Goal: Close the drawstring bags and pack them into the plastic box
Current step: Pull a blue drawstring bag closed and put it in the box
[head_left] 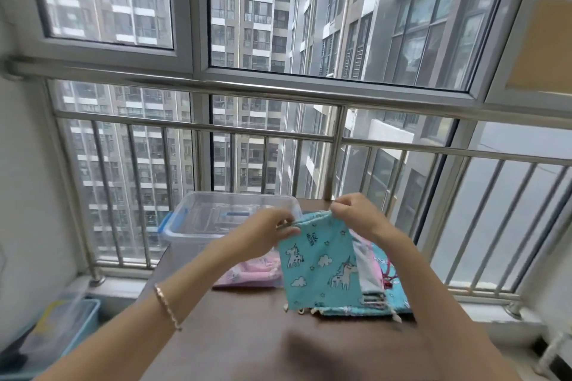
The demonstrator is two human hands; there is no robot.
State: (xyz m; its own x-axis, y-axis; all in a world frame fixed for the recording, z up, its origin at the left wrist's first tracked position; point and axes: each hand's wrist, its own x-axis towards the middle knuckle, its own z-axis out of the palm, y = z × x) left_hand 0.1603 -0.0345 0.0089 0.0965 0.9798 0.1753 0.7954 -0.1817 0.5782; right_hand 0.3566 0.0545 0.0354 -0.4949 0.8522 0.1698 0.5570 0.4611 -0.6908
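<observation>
Plainly both hands work on one turquoise unicorn bag (322,269), lifted by its mouth so the body hangs free over the table (247,337). The left hand (266,233) pinches the left end of the top hem and the right hand (356,216) pinches the right end. That grip suits drawing the cords outward to gather the opening, which looks only partly bunched. Holding it in the air probably lets the cloth slide along the cord without dragging on the pile below.

That pile of other bags (382,286) lies flat on the right side of the table, just behind the hanging bag, with corded edges toward the near side. A pink bag (250,274) lies apart to the left, beside the near wall of the clear plastic box (188,241). The box sits at the far left of the table, lid off, within easy reach for packing; I cannot tell what lies inside.

The table is dark brown wood set against a steel railing (278,130) and tall windows facing apartment towers. A blue bin (83,315) stands on the floor at the left.
</observation>
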